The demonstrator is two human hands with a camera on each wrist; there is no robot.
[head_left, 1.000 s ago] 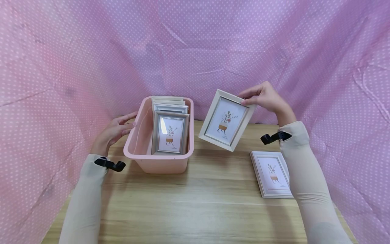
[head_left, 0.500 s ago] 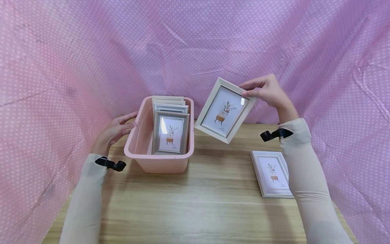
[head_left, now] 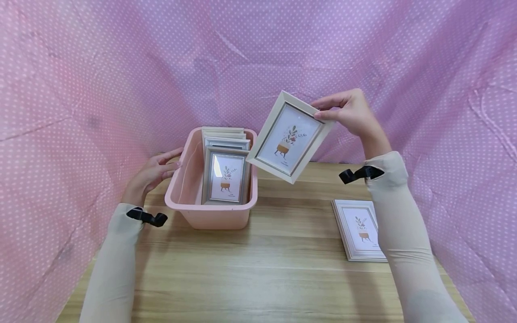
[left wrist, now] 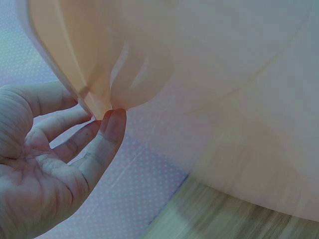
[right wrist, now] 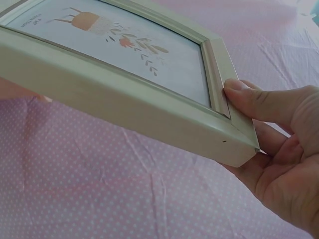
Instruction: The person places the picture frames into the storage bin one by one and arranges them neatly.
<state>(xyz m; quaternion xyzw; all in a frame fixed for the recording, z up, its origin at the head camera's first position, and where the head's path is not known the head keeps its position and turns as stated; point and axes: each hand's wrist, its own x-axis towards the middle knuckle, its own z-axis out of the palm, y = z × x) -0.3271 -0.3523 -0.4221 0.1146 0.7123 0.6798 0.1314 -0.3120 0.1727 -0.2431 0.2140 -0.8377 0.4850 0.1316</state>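
My right hand [head_left: 353, 112] pinches a cream picture frame [head_left: 288, 137] at its upper right edge, with the thumb on the front. The frame hangs tilted in the air, its lower left corner just over the right rim of a pink plastic bin [head_left: 218, 219]. Inside the bin, several picture frames stand in a row, a grey-beige frame [head_left: 207, 179] foremost. My left hand [head_left: 151, 175] is at the bin's left side. In the left wrist view, the fingertips [left wrist: 115, 122] hold the lip of the bin wall [left wrist: 239, 59]. The right wrist view shows the held frame [right wrist: 124, 102] close up.
On the wooden table [head_left: 250, 278] to the right lies a stack of white picture frames [head_left: 355, 249], partly covered by the right sleeve [head_left: 397, 220]. A pink dotted cloth [head_left: 266, 58] surrounds the table at the back and sides.
My right hand has raised the cream frame and carried it left, from above the table to the bin's right rim. The left hand and bin have stayed almost still.
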